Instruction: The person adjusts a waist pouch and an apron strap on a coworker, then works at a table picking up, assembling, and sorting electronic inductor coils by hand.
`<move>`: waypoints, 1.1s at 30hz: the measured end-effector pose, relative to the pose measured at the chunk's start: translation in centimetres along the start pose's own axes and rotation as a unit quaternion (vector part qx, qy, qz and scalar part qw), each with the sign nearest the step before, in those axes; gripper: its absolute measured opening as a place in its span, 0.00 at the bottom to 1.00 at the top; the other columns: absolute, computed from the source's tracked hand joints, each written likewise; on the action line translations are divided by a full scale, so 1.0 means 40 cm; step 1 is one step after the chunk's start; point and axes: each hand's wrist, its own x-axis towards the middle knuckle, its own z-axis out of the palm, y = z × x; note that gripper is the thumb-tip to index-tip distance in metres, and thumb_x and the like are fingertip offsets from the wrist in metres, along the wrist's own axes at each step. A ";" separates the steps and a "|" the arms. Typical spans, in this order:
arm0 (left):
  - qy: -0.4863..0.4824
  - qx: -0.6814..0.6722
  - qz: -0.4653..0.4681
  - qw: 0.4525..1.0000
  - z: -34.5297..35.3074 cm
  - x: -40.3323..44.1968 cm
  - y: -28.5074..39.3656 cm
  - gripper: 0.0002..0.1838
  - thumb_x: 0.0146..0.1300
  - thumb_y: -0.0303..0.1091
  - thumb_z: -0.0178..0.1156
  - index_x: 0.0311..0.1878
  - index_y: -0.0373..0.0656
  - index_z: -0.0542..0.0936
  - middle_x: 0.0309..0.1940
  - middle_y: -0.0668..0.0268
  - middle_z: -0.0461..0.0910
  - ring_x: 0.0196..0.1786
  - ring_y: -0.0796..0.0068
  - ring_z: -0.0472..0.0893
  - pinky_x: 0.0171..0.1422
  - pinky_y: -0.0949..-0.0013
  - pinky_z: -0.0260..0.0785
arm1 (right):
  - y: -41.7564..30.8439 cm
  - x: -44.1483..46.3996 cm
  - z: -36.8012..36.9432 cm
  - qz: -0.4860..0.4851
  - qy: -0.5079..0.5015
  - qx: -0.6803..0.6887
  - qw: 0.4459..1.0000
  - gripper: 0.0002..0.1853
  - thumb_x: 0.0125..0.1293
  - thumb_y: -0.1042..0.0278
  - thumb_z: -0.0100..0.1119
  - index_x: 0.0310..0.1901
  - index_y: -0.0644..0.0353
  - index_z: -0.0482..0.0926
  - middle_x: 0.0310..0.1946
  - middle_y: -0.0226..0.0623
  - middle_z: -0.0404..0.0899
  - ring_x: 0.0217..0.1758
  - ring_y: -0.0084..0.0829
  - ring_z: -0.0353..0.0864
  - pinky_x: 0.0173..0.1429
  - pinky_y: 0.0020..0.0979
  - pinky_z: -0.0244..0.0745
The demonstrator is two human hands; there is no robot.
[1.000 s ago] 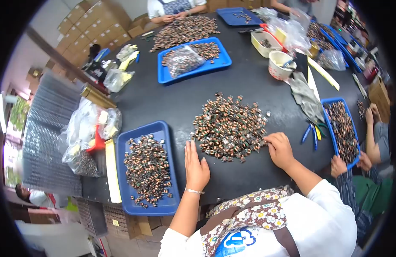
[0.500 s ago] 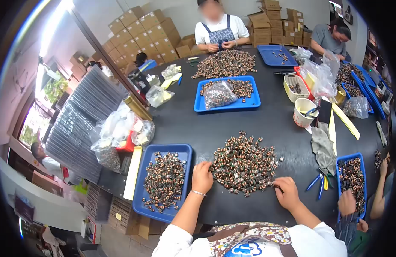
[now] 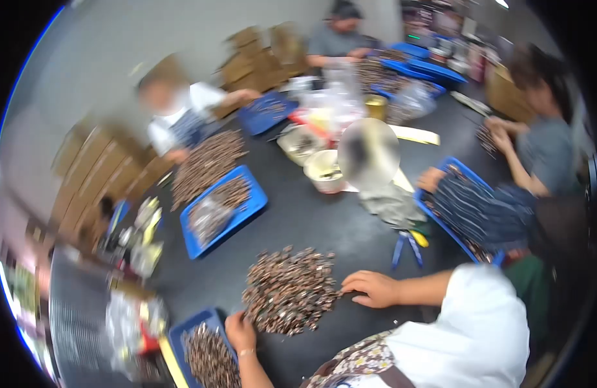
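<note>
A heap of small copper-and-dark parts, like little wound coils [image 3: 288, 291], lies on the black table in front of me. At its near left edge is my left hand [image 3: 240, 332], wearing a bracelet; its fingers look loosely apart against the heap, though blurred. My right hand [image 3: 374, 289] rests on the table at the heap's right side, palm down with fingers stretched out and tips touching the outermost parts. Neither hand shows anything held. Left of my left hand stands a blue tray [image 3: 177, 336] with more of these parts.
Across the table, a blue tray [image 3: 256, 205] holds a plastic bag and parts beside another heap [image 3: 208, 161]. A paper tub [image 3: 324, 171], grey cloth [image 3: 392, 205] and blue-handled tools [image 3: 408, 249] lie to the right. A co-worker's striped sleeve [image 3: 482, 210] crosses another tray. Other people sit around the table.
The view has swung right and tilted, with blur. My hands stay beside the heap; the right hand's fingers look more stretched out. The co-worker's striped arm now reaches farther across the right tray.
</note>
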 end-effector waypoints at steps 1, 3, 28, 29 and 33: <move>0.001 -0.041 -0.038 0.998 0.011 -0.003 -0.012 0.08 0.51 0.24 0.59 0.36 0.37 0.79 0.32 0.57 0.75 0.36 0.60 0.76 0.40 0.63 0.69 | 0.008 -0.021 -0.044 0.019 -0.020 -0.014 1.000 0.16 0.52 0.71 0.61 0.45 0.57 0.76 0.42 0.40 0.76 0.49 0.41 0.75 0.55 0.37 0.69; 0.012 -0.051 -0.053 0.997 0.000 -0.023 0.028 0.08 0.52 0.24 0.59 0.37 0.36 0.78 0.31 0.59 0.74 0.33 0.63 0.75 0.38 0.65 0.68 | 0.026 -0.061 -0.153 0.089 -0.034 -0.055 0.994 0.14 0.54 0.72 0.59 0.44 0.59 0.76 0.41 0.40 0.77 0.48 0.40 0.75 0.53 0.36 0.70; 0.065 -0.147 -0.162 0.974 0.019 -0.099 0.039 0.09 0.56 0.24 0.58 0.41 0.35 0.76 0.30 0.67 0.74 0.29 0.79 0.71 0.36 0.75 0.67 | 0.038 0.040 -0.047 0.171 0.112 -0.125 0.971 0.17 0.53 0.78 0.56 0.46 0.58 0.76 0.50 0.40 0.74 0.54 0.42 0.72 0.57 0.36 0.68; 0.064 -0.149 -0.154 0.975 0.020 -0.081 0.029 0.09 0.56 0.24 0.58 0.40 0.36 0.76 0.30 0.67 0.74 0.29 0.79 0.71 0.36 0.76 0.67 | 0.053 0.051 -0.030 0.172 0.117 -0.123 0.970 0.17 0.53 0.78 0.56 0.46 0.58 0.76 0.50 0.40 0.74 0.54 0.42 0.72 0.57 0.36 0.68; 0.069 -0.146 -0.149 0.976 0.021 -0.080 0.034 0.09 0.56 0.24 0.57 0.41 0.36 0.76 0.29 0.68 0.73 0.28 0.80 0.70 0.35 0.76 0.66 | 0.091 0.105 0.027 0.125 0.108 -0.177 0.970 0.17 0.53 0.76 0.57 0.47 0.56 0.76 0.50 0.36 0.73 0.54 0.40 0.70 0.56 0.34 0.67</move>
